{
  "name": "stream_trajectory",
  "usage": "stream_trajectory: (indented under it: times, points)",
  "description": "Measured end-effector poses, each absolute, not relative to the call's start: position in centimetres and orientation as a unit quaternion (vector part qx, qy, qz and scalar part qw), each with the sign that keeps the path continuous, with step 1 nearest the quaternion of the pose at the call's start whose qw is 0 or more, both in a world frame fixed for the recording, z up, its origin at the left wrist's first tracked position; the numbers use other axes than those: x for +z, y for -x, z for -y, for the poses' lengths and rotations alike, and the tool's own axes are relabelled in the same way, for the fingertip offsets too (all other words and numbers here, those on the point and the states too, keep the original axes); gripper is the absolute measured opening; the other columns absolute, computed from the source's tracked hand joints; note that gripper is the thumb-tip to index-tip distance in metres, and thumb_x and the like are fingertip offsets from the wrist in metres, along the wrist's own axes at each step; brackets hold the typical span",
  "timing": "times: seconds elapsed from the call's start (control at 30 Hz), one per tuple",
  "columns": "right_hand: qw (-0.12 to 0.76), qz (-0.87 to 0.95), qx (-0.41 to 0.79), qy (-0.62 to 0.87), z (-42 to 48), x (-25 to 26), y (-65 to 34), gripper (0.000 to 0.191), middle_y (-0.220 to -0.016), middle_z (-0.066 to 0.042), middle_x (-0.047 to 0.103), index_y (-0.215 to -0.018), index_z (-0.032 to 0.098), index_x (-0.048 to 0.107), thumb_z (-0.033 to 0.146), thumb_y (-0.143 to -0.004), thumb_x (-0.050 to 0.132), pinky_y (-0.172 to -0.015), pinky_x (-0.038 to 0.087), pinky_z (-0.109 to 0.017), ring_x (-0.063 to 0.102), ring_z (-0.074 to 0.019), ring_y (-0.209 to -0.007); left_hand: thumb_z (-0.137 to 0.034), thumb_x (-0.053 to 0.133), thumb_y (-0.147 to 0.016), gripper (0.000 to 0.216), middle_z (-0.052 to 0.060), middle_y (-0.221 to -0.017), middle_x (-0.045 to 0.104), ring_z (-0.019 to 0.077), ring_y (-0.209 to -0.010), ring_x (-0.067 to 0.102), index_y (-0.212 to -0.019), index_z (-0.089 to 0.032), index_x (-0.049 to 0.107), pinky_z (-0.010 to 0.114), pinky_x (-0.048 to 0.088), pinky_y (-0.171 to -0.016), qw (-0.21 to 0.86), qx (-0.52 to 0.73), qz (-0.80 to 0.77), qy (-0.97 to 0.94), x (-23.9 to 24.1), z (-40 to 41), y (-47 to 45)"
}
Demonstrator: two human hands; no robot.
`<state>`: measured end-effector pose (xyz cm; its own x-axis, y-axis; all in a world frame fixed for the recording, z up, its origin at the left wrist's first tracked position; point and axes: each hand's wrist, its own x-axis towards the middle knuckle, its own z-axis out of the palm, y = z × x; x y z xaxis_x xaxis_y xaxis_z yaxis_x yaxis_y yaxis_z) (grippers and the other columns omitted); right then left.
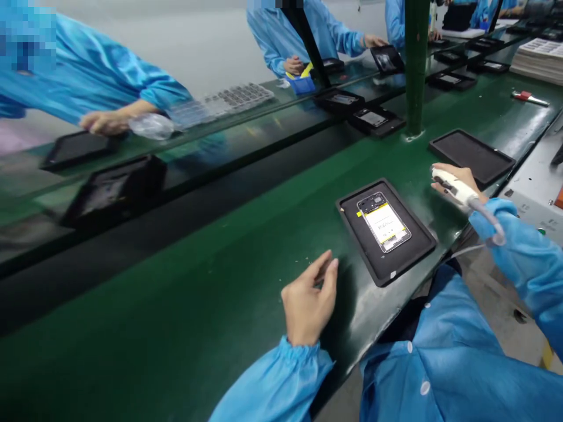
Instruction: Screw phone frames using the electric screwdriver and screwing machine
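Note:
A phone (386, 225) with its back off lies in a black tray (378, 271) on the green bench. It shows a white battery with yellow edges and a dark upper section. To the left of the tray, my left hand (309, 302) hovers at the bench with thumb and forefinger apart and nothing between them. On the other side, my right hand (461, 174) is wrapped round a white hand tool (454, 186) with a pale hose running back along my sleeve. The tool's exact kind is unclear. That hand is beside a second black tray (472, 153).
A green post (416, 70) rises from the bench. Behind it runs a conveyor with black trays (376, 119), some holding phones. A red-handled tool (530, 98) and a paper stack (540, 58) lie far right. Co-workers in blue work opposite; one hand (105, 122) is near a clear bag.

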<state>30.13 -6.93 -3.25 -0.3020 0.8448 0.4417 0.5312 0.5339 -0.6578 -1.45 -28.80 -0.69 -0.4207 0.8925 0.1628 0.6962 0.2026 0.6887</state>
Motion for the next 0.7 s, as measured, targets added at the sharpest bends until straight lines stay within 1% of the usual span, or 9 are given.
stream_trajectory:
  times: [0.07,0.13,0.23,0.3,0.37,0.43,0.5,0.57,0.7]
  points:
    - [0.354,0.799,0.197,0.444,4.4,-4.4,-30.8,0.034,-0.12,-0.011,0.067,-0.112,0.013,0.069,0.021,-0.08,0.06,-0.104,0.048,-0.037,0.062,-0.0246,-0.115,-0.05,0.056,-0.082,0.042,0.007,-0.083,0.076,0.0267,-0.079,0.073,-0.103,-0.017,0.072,0.036,0.059,-0.074,0.156,0.35,-0.759,-0.526,-1.3,29.2,0.8]
    - [0.312,0.817,0.189,0.446,2.7,-4.4,-31.1,0.04,-0.131,-0.013,0.061,-0.116,0.012,0.068,0.011,-0.079,0.054,-0.109,0.044,-0.037,0.056,-0.0243,-0.125,-0.05,0.056,-0.082,0.039,0.005,-0.071,0.074,0.0252,-0.069,0.072,-0.097,-0.018,0.073,0.036,0.059,-0.071,0.174,0.342,-0.755,-0.531,-1.6,29.4,0.2]
    - [0.188,0.85,0.091,0.484,2.7,-2.8,-30.6,0.057,-0.144,-0.021,0.046,-0.134,0.004,0.055,0.002,-0.077,0.051,-0.111,0.039,-0.044,0.046,-0.0298,-0.133,-0.051,0.056,-0.081,0.037,0.004,-0.068,0.073,0.0235,-0.062,0.07,-0.091,-0.02,0.073,0.035,0.057,-0.065,0.209,0.342,-0.75,-0.527,-1.8,29.3,-0.5]
    - [0.132,0.856,0.015,0.5,4.7,-1.3,-29.2,0.058,-0.146,-0.023,0.043,-0.136,0.002,0.051,0.0,-0.078,0.049,-0.11,0.038,-0.047,0.043,-0.0324,-0.134,-0.053,0.055,-0.081,0.038,0.004,-0.069,0.072,0.0225,-0.059,0.068,-0.09,-0.02,0.072,0.033,0.055,-0.06,0.243,0.347,-0.745,-0.516,-1.8,29.0,-1.0]
    - [0.132,0.868,-0.004,0.479,8.0,-0.3,-26.5,0.047,-0.142,-0.02,0.048,-0.131,0.006,0.057,0.004,-0.085,0.045,-0.109,0.04,-0.043,0.046,-0.0299,-0.13,-0.057,0.054,-0.081,0.041,0.004,-0.068,0.071,0.0214,-0.055,0.066,-0.088,-0.019,0.069,0.032,0.052,-0.055,0.27,0.344,-0.747,-0.501,-1.7,28.4,-1.6]
    - [0.135,0.885,0.019,0.446,11.9,0.0,-22.9,0.035,-0.134,-0.018,0.055,-0.123,0.009,0.063,0.019,-0.095,0.043,-0.103,0.044,-0.041,0.052,-0.0283,-0.121,-0.061,0.057,-0.078,0.042,0.003,-0.062,0.068,0.0205,-0.053,0.063,-0.081,-0.02,0.063,0.031,0.048,-0.053,0.276,0.325,-0.758,-0.493,-1.6,27.5,-2.2]
    - [0.11,0.887,0.044,0.447,15.5,-0.2,-19.3,0.043,-0.123,-0.019,0.06,-0.116,0.008,0.065,0.043,-0.097,0.048,-0.094,0.048,-0.044,0.054,-0.0313,-0.111,-0.059,0.065,-0.073,0.039,0.0,-0.054,0.062,0.0193,-0.052,0.06,-0.072,-0.022,0.056,0.03,0.045,-0.054,0.258,0.291,-0.776,-0.496,-1.5,26.8,-2.6]
    - [0.081,0.877,0.055,0.47,17.9,-0.5,-16.5,0.054,-0.119,-0.023,0.059,-0.113,0.006,0.065,0.054,-0.092,0.053,-0.087,0.049,-0.045,0.052,-0.034,-0.109,-0.053,0.069,-0.07,0.036,-0.002,-0.05,0.058,0.0175,-0.051,0.057,-0.065,-0.022,0.051,0.029,0.042,-0.055,0.236,0.256,-0.788,-0.507,-1.5,26.3,-2.8]
    - [0.049,0.872,0.058,0.484,19.0,-0.5,-14.4,0.038,-0.114,-0.025,0.06,-0.111,0.002,0.063,0.034,-0.094,0.05,-0.082,0.05,-0.043,0.052,-0.0344,-0.11,-0.045,0.068,-0.073,0.032,-0.002,-0.052,0.058,0.0161,-0.053,0.056,-0.06,-0.022,0.05,0.028,0.039,-0.057,0.234,0.212,-0.795,-0.518,-1.4,26.1,-2.7]
